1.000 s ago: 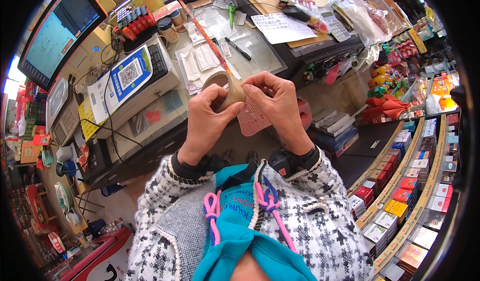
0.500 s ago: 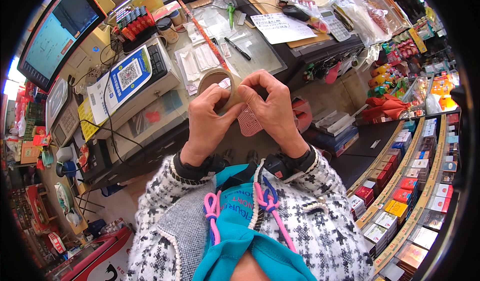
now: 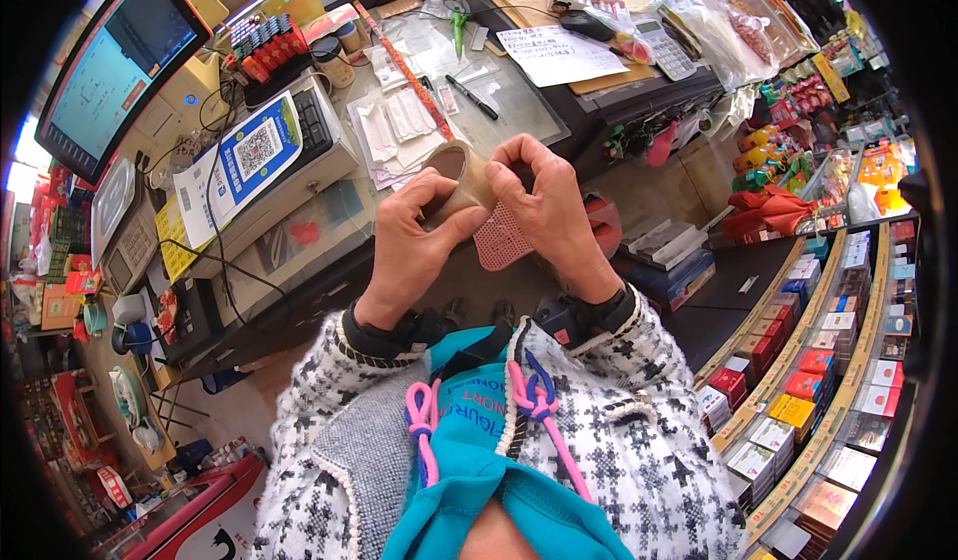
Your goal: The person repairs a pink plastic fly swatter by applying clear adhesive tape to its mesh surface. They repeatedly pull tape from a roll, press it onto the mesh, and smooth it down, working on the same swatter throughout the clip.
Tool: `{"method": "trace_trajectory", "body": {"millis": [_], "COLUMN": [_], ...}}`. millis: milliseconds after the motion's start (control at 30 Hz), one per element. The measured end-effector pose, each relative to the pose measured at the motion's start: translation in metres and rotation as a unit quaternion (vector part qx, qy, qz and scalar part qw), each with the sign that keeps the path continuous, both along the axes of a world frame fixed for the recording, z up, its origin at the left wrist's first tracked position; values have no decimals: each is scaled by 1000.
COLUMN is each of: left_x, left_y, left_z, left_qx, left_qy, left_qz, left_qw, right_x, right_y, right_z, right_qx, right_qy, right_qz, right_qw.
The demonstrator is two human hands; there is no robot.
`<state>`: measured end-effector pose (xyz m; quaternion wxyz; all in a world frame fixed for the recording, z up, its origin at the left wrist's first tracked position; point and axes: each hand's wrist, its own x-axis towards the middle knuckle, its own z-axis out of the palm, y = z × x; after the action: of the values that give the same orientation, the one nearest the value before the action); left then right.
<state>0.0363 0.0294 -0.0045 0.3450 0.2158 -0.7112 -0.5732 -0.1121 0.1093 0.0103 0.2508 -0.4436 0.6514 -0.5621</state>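
A roll of brownish-clear packing tape (image 3: 469, 189) is held up over the front edge of the desk. My left hand (image 3: 411, 249) grips its near left side, thumb on the outer face and fingers curled at the hollow core. My right hand (image 3: 547, 199) is at the roll's right side, thumb and forefinger pinched together against its surface. Whether a tape end is between those fingertips is too small to tell. Below the hands, a pink perforated seat or basket-like piece (image 3: 502, 243) shows, partly covered by my right hand.
Behind the roll, the desk holds white paper packets (image 3: 394, 126), a black pen (image 3: 472, 97), a long orange-red strip (image 3: 404, 69), a handwritten sheet (image 3: 562, 56) and a calculator (image 3: 667, 51). A monitor (image 3: 118, 66) and keyboard (image 3: 312, 121) stand left. Shelves of small boxes (image 3: 788, 360) curve along the right.
The tape roll has turned and tilted, so more of its outer face shows. My right hand has shifted slightly away from my left thumb; the left hand keeps its grip.
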Motion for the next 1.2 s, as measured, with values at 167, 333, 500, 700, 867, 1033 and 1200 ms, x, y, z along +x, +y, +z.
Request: {"method": "trace_trajectory", "body": {"millis": [167, 333, 500, 700, 867, 1033, 1200], "left_x": [9, 24, 30, 38, 43, 53, 50], "left_y": [-6, -18, -26, -32, -41, -53, -65], "left_z": [-1, -3, -11, -19, -39, -68, -83], "left_qx": [90, 155, 227, 243, 269, 338, 183], "left_qy": [17, 25, 95, 168, 228, 270, 88], "left_qz": [-60, -111, -124, -155, -193, -218, -260], "left_qw": [994, 981, 961, 943, 916, 875, 944], "right_x": [-8, -25, -39, -52, -64, -76, -64], "right_y": [-1, 4, 9, 18, 27, 32, 36], "right_z": [-4, 0, 6, 14, 23, 34, 44], "right_qx": [-5, 28, 22, 54, 66, 59, 16], "right_qy": [17, 1, 9, -47, -89, -217, -319], "right_qz": [12, 21, 51, 77, 93, 115, 194], "right_qw": [1000, 999, 998, 995, 989, 968, 928]}}
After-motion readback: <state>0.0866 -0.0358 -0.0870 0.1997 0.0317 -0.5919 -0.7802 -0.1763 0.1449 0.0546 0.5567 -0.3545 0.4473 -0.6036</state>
